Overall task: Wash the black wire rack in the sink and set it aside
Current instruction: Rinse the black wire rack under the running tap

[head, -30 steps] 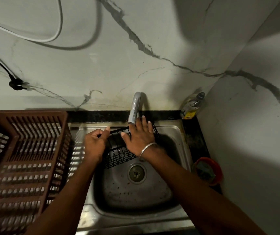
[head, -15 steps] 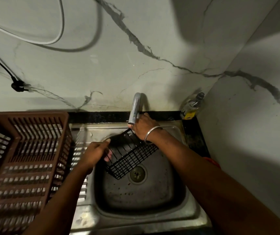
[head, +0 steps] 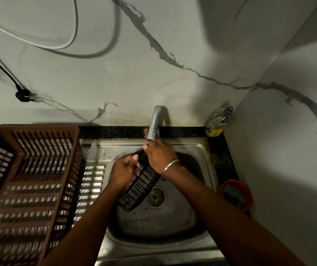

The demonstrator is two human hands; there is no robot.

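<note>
The black wire rack [head: 140,189] slants lengthwise over the stainless steel sink [head: 194,148], from under the chrome tap [head: 154,121] toward the round drain [head: 156,197], the left hand [head: 124,171] curled round its left edge, the right hand [head: 159,154] covering its upper end, grasp impossible to tell

brown crate [head: 29,179] left | tap [head: 154,121] at back wall | bottle [head: 219,121] in corner | red tub [head: 247,191] right

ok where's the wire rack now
Head view, centre: the black wire rack is over the sink, held by the left hand and right hand, below the faucet.
</note>
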